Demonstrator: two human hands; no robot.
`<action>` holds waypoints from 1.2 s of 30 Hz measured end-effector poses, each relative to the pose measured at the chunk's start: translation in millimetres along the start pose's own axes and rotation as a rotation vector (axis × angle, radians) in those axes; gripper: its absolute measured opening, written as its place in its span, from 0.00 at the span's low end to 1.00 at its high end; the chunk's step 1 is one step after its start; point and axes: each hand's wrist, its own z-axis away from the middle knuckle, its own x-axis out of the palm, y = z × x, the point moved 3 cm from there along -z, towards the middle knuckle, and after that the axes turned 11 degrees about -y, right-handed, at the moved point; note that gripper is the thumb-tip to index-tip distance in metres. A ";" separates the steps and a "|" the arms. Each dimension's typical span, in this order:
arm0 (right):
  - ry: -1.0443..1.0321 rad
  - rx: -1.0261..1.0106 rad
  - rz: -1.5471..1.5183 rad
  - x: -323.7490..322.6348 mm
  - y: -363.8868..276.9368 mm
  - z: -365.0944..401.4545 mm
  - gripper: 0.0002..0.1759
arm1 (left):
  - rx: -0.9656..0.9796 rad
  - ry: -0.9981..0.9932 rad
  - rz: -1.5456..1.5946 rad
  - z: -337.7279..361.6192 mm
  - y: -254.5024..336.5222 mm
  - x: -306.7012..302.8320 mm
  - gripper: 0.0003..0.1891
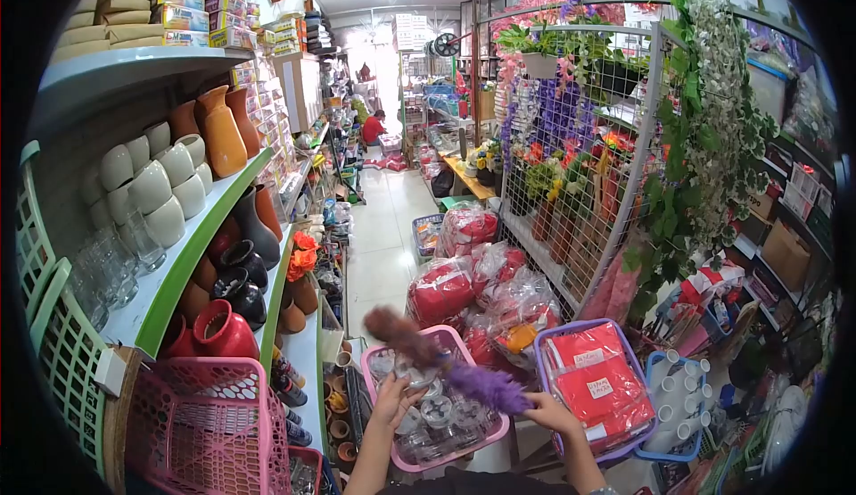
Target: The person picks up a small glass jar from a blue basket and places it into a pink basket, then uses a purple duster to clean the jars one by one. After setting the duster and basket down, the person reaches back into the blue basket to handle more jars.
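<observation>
A fluffy duster (486,386), brown at its far end and purple at its near end, lies slantwise above a pink basket (502,430). My right hand (550,412) is closed round its purple end. My left hand (397,399) is at the basket's left side, fingers apart around a clear glass item (415,375) and partly bent over it. Several clear glass pieces (437,410) fill the basket. The brown end of the duster is blurred. Right of the basket, a purple basket (546,388) holds red packets (597,383).
Shelves at the left carry white pots (165,223), an orange vase (223,134) and a red vase (223,327). An empty pink basket (201,424) stands below them. Bagged red goods (441,288) lie ahead by a wire rack (615,218). A person (374,127) crouches far down the aisle.
</observation>
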 end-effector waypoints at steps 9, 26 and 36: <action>0.053 0.123 0.050 -1.3 1.9 7.9 0.19 | -0.011 -0.028 -0.043 -2.9 -4.3 -5.2 0.16; 0.273 0.022 0.232 3.5 -28.0 30.8 0.17 | 0.239 0.183 -0.880 -9.0 3.1 -5.4 0.18; 0.138 0.052 0.425 5.7 -28.6 32.8 0.17 | 0.284 0.257 -1.094 -7.2 21.5 -2.4 0.18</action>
